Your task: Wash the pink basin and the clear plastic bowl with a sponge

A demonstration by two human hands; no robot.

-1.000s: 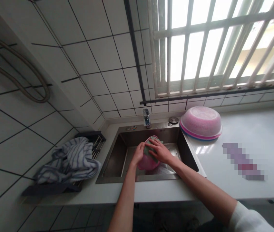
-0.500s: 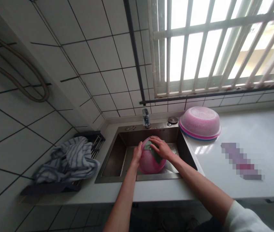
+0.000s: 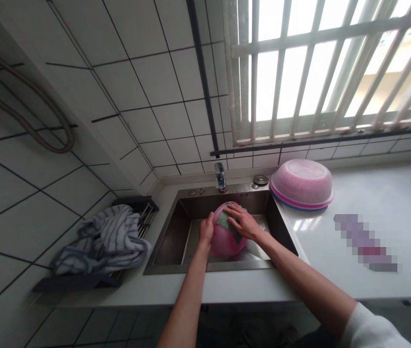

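Right hand (image 3: pixel 242 223) hides part of green cloth (image 3: pixel 223 221) on pink colander (image 3: pixel 226 245), in sink (image 3: pixel 169 237). Fingers look spread; can't tell if they pinch cloth. Left hand (image 3: pixel 206 230) grips colander's left edge, fingertips hidden. Count: one cloth, one faucet (image 3: pixel 219 176), one colander in sink.

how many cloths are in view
2: a green cloth under the right hand, against the pink basket in the sink, and a striped cloth on the rack at left. Folds or the pixelated patch may hide more.
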